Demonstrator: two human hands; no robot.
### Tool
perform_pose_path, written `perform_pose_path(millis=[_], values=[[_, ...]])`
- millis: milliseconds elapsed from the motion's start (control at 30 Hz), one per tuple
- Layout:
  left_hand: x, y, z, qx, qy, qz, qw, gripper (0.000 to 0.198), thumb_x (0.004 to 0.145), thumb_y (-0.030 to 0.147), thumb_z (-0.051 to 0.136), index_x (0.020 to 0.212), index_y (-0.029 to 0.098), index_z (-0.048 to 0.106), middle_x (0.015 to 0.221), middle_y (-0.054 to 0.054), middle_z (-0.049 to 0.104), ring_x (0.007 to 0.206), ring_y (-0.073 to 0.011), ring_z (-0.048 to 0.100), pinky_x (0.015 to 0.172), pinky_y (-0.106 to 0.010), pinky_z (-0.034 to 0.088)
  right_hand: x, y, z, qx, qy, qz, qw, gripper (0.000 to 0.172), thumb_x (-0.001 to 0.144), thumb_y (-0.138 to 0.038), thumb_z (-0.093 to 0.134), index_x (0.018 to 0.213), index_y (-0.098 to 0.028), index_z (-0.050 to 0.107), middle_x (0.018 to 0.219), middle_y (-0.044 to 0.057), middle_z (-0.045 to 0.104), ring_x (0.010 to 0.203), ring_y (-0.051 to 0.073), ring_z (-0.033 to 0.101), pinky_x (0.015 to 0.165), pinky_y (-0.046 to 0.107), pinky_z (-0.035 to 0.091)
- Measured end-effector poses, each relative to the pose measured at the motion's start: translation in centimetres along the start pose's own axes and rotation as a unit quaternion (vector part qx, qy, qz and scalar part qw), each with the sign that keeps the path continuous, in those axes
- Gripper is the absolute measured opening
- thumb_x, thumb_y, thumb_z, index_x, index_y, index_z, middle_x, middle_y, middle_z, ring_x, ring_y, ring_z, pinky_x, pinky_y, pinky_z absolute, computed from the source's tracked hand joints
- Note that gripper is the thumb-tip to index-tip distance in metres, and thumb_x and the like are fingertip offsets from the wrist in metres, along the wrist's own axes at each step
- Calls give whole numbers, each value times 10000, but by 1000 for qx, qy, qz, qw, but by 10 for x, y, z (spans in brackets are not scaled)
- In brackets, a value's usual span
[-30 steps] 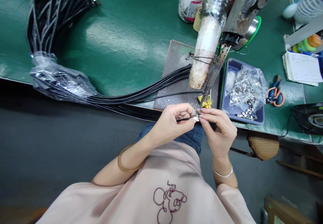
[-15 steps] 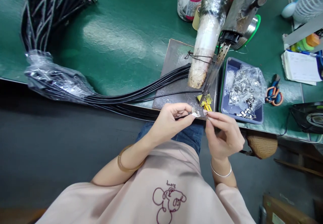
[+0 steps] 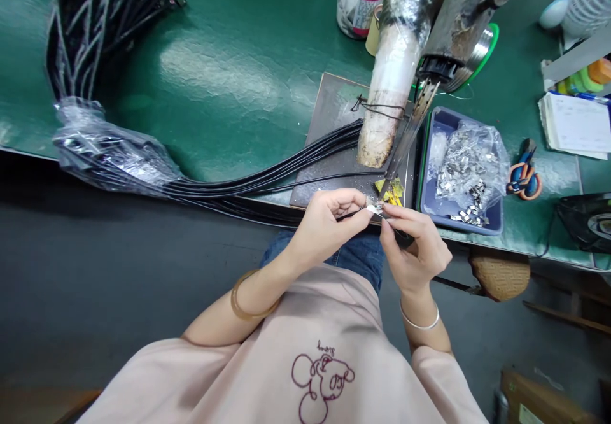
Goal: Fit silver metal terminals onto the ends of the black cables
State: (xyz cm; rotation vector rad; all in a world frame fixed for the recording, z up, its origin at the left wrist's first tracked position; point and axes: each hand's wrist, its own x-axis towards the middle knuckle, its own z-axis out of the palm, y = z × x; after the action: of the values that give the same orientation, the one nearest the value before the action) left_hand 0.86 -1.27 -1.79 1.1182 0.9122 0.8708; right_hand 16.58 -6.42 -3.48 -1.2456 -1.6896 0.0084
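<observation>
Just in front of the bench edge, my left hand (image 3: pixel 329 223) is closed in a pinch on the end of a black cable, where a small shiny connector (image 3: pixel 378 207) shows at the fingertips. From the right, my right hand (image 3: pixel 415 242) meets it, thumb and fingers pinched on a small metal piece mostly hidden by the fingertips. The two hands nearly touch. Behind them lies a yellow object (image 3: pixel 392 191), below the tip of a soldering iron (image 3: pixel 405 134) held in a stand. A bundle of black cables (image 3: pixel 267 179) runs left from the board (image 3: pixel 329 102).
A white pipe (image 3: pixel 379 106) hangs over the board. To the right stand a blue tray (image 3: pixel 432 211) with a bag of metal shells (image 3: pixel 470 156) and orange-handled cutters (image 3: pixel 525 172). Plastic film (image 3: pixel 114 147) wraps the cables at left. A stool (image 3: pixel 499 276) sits below the bench.
My right hand has moved left, bringing its small metal piece up to the connector at my left fingertips. My left hand stays almost in place. The whole view has shifted slightly.
</observation>
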Motion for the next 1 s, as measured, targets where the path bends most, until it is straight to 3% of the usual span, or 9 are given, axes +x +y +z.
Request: perform_pose_path(millis=[367,567,1000], values=[[5,0,1,20,10,18,1000,112,776,195,638,694,123,615,573,57,387,518,-52,273,476,-206,188,3,2,4,-49,15,-37,998,237,842,-32,726,969,-222,662,1006,36,796,885,163,775,810,274,645],[7,1,1,28,19,25,999,112,785,189,618,693,127,606,556,75,312,513,-54,244,471,-214,173,9,0,6,-49,16,-19,999,222,843,-38,733,950,-223,676,1004,29,791,884,158,769,812,273,642],[6,4,-1,21,11,23,999,121,783,195,653,687,132,614,555,66,361,507,-52,259,467,-209,186,10,-3,5,-43,14,-10,999,218,827,-46,735,911,-231,656,1009,22,786,864,162,772,778,271,654]])
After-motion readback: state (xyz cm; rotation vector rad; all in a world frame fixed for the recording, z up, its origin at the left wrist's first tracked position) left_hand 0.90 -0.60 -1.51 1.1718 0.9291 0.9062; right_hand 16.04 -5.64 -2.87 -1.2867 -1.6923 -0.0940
